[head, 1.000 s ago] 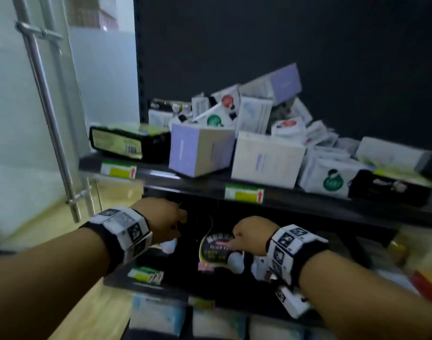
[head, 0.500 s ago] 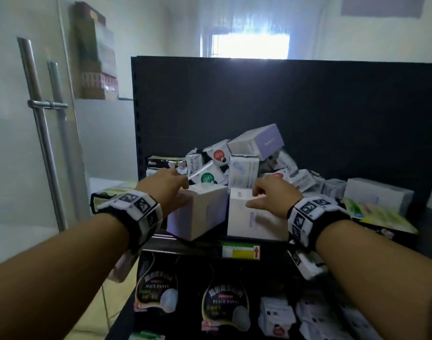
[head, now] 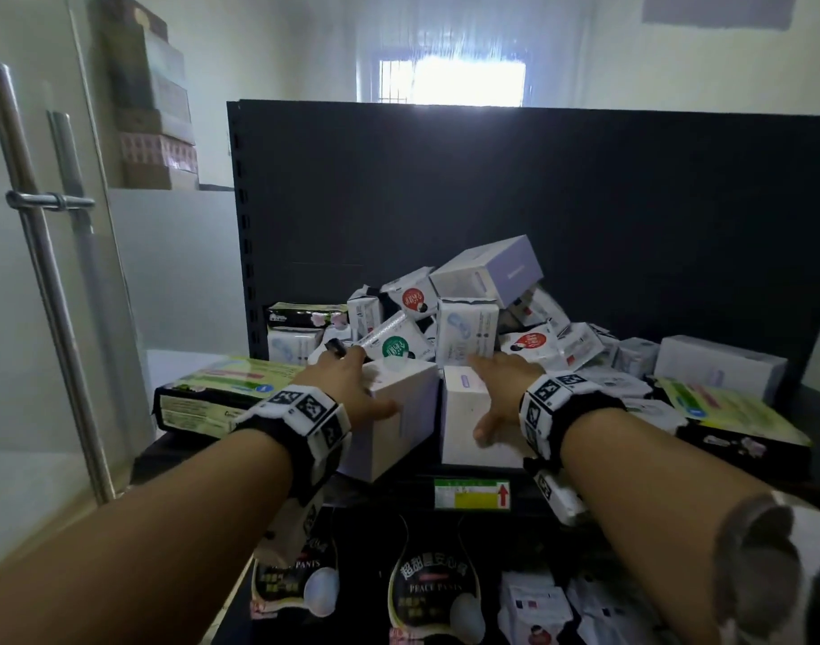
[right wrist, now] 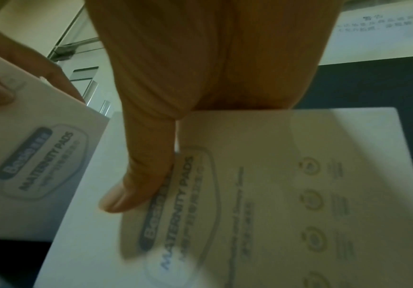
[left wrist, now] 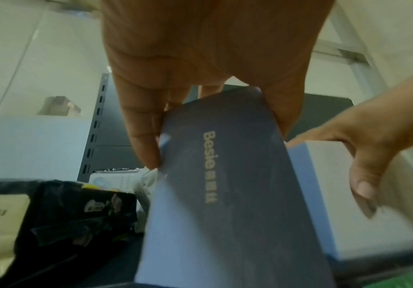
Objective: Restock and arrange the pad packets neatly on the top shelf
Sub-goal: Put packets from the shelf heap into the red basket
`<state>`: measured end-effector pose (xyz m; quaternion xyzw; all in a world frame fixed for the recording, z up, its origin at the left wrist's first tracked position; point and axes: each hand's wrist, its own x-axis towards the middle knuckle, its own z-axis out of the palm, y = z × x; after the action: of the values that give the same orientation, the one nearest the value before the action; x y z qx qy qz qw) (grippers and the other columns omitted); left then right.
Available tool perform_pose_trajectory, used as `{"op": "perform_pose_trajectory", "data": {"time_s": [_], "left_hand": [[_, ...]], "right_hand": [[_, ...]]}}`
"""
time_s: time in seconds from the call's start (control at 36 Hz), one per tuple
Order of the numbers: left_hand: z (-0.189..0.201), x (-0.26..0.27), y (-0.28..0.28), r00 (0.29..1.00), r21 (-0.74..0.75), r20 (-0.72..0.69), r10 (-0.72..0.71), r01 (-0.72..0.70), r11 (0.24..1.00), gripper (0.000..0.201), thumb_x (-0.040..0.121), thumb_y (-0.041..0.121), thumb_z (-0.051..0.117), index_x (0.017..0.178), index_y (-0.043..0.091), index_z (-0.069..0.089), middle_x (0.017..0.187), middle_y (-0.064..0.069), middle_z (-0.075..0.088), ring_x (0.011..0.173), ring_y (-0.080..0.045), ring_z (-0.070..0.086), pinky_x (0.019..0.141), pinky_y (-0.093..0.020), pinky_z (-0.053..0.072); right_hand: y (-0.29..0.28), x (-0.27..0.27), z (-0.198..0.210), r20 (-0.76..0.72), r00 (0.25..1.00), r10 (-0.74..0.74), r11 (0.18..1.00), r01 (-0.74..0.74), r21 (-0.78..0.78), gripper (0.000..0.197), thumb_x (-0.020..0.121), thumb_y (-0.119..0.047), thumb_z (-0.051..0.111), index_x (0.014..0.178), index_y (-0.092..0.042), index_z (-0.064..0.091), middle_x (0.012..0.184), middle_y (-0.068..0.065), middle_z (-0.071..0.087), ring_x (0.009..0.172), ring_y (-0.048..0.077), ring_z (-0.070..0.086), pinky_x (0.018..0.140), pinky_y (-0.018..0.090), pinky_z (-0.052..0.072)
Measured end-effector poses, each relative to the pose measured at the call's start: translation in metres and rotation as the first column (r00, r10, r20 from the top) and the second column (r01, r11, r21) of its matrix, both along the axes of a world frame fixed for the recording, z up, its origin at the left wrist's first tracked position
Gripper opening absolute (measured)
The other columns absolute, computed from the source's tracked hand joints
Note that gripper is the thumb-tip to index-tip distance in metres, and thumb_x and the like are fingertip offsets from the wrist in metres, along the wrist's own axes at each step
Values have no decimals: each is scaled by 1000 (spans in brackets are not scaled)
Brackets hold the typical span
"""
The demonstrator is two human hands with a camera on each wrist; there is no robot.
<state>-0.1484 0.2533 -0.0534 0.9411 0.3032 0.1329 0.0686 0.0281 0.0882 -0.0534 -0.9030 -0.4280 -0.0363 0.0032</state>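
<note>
Where the top shelf [head: 631,481] meets its front edge, two pad boxes stand side by side, nearly touching. Left box [head: 399,412]: white top, lilac side, tilted, one corner out over the shelf lip. Left hand [head: 347,384] lies over its top, fingers down the far side, thumb on the near face; grip clamped on the box. Right box [head: 464,425]: white, printed "MATERNITY PADS" in the right wrist view. Right hand [head: 501,388] lies across its top, thumb down the front face, grip closed round it.

Behind both, a loose heap of small white packets [head: 445,328], a lilac box [head: 492,270] tilted on top. Flat green-and-black packs at far left [head: 222,393] and far right [head: 734,421]. Yellow price tag [head: 471,494] on the shelf edge. Lower shelf: dark hanging packs [head: 433,593].
</note>
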Motion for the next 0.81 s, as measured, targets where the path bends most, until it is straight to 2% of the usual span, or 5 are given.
{"op": "perform_pose_trajectory", "data": {"time_s": [0.22, 0.33, 0.44, 0.67, 0.81], "left_hand": [[27, -20, -10, 1000, 67, 28, 3, -5, 998, 69, 60, 70, 56, 119, 36, 43, 112, -1, 49, 93, -23, 52, 70, -31, 41], [46, -39, -18, 994, 64, 105, -10, 3, 998, 60, 59, 70, 58, 108, 37, 49, 99, 7, 46, 84, -16, 51, 69, -29, 42], [53, -58, -28, 988, 87, 153, 2, -16, 996, 50, 61, 70, 57, 97, 36, 54, 80, 15, 41, 66, -2, 42, 53, -21, 30], [59, -99, -55, 987, 92, 161, 24, -39, 995, 64, 69, 69, 59, 120, 30, 56, 99, 0, 53, 84, -18, 50, 73, -30, 39], [56, -137, -74, 997, 6, 62, 42, -43, 999, 59, 74, 63, 63, 121, 27, 57, 97, 3, 55, 89, -20, 51, 77, -29, 37]], "right_hand": [[-14, -14, 20, 25, 1000, 12, 994, -15, 106, 109, 46, -61, 85, 137, -24, 39, 130, 12, 49, 119, 33, 46, 97, 39, 42], [-28, -24, 31, 33, 999, 23, 983, -28, 181, 107, 52, -60, 84, 140, -21, 37, 135, 13, 48, 122, 33, 45, 99, 38, 41], [-45, -33, 33, -28, 999, 16, 965, -8, 261, 114, 54, -48, 88, 148, -23, 27, 140, 13, 42, 127, 33, 42, 105, 40, 39], [-65, -62, 43, 53, 996, 67, 941, -81, 330, 111, 49, -68, 80, 142, -27, 34, 135, 7, 42, 124, 30, 41, 102, 45, 40], [-68, -95, 32, -82, 962, 261, 955, -245, 166, 81, 54, -67, 79, 117, -22, 56, 112, 0, 60, 104, 23, 57, 89, 34, 46]]}}
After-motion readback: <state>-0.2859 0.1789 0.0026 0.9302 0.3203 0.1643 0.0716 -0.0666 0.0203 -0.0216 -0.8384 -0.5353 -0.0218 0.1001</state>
